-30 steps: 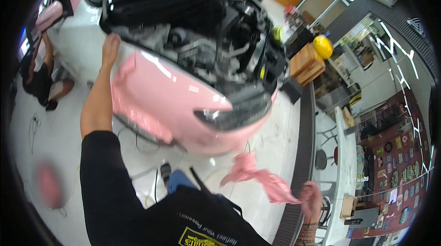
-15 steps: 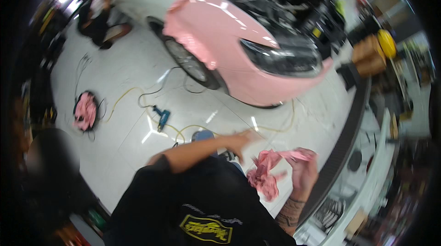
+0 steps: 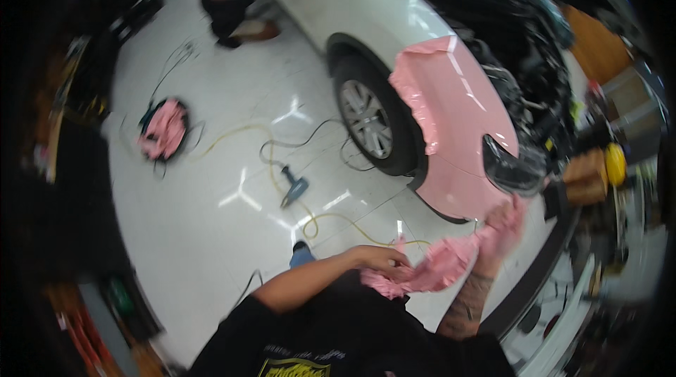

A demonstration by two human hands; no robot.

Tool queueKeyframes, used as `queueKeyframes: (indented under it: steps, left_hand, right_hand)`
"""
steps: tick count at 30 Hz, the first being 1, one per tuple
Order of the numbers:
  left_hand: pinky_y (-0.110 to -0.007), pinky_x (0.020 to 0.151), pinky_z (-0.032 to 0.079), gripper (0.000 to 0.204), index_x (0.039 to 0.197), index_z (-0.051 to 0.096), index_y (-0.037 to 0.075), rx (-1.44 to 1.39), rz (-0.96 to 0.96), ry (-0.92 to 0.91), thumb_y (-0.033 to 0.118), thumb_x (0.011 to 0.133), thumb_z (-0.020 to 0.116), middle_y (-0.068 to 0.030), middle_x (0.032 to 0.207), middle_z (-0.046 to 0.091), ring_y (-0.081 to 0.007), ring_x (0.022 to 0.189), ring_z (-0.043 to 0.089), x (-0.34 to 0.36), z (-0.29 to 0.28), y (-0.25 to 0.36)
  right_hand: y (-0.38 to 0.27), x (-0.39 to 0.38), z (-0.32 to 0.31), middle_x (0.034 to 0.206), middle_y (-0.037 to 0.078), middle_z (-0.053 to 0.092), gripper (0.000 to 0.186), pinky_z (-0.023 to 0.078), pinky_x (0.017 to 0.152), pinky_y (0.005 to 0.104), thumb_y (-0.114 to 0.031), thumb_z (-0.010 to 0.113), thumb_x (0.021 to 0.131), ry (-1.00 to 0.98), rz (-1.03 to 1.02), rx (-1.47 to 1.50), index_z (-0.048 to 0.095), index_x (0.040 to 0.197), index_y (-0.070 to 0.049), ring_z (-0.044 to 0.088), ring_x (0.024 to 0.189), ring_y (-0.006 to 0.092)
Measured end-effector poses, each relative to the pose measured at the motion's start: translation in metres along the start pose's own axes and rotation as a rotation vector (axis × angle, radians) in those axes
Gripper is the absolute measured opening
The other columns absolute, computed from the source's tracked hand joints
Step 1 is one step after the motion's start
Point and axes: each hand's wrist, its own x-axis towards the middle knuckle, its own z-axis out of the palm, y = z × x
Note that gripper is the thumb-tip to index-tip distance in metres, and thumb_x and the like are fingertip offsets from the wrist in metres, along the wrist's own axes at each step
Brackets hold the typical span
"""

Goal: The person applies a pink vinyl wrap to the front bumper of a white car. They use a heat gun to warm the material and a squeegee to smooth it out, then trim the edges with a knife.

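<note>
A crumpled strip of pink vinyl film hangs stretched between my two hands. My left hand has its fingers curled round the bunched left end, low in front of my body. At the other end my right hand, smeared by motion, is closed on the film and raised toward the car's front corner. The car is white, with glossy pink film over its front fender and bumper. That film's rear edge is ragged and bunched above the front wheel.
A blue heat gun lies on the pale tiled floor, with a dark cord and a looping yellow hose nearby. Farther left, pink film fills a round dark container. Another person crouches beside the car. Brown boxes stand at right.
My left hand has taken hold of the dangling film, and my right hand has moved up and away, drawing it out between them. My view has turned, shifting the car rightward.
</note>
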Motion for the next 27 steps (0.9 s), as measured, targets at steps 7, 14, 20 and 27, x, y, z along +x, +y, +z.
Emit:
queueKeyframes:
  steps: [7,14,20,27]
  left_hand:
    - [-0.035,0.078,0.047,0.028,0.082,0.048,0.004,-0.312,0.506,1.271,0.003,0.057,0.06,-0.0078,0.084,0.049,-0.0205,0.08,0.052,-0.189,-0.082,0.037]
    - [-0.035,0.101,0.031,0.032,0.099,0.05,0.001,-0.444,0.987,1.448,0.013,0.07,0.052,-0.0144,0.112,0.045,-0.0231,0.112,0.043,-0.239,-0.135,0.08]
    - [-0.042,0.111,0.021,0.095,0.142,0.018,0.001,0.404,0.293,1.707,0.059,0.08,0.058,-0.016,0.148,0.017,-0.0268,0.138,0.019,-0.335,-0.141,0.096]
    - [-0.036,0.081,0.047,0.049,0.115,0.051,0.005,0.235,0.201,2.27,0.029,0.076,0.069,-0.0185,0.088,0.063,-0.0327,0.086,0.061,-0.427,-0.25,0.054]
  right_hand:
    - [0.187,-0.019,0.103,0.133,0.016,0.043,0.056,0.029,0.104,0.0406,-0.019,0.063,0.079,-0.854,0.042,-1.371,0.047,0.131,-0.005,0.038,0.122,0.0317]
    - [0.347,-0.037,0.199,0.116,0.018,0.052,0.044,0.04,0.086,0.0363,-0.026,0.066,0.078,-0.999,0.237,-0.617,0.051,0.109,0.001,0.051,0.102,0.0253]
    - [0.412,0.029,0.269,0.076,0.019,0.061,0.029,0.047,0.061,0.0357,-0.023,0.062,0.08,-0.744,0.121,-0.99,0.061,0.094,0.002,0.061,0.068,0.0263]
    - [0.502,-0.042,0.359,0.133,0.008,0.048,0.059,0.039,0.097,0.0392,-0.042,0.043,0.095,-0.738,1.188,0.029,0.03,0.141,-0.006,0.051,0.116,0.0238]
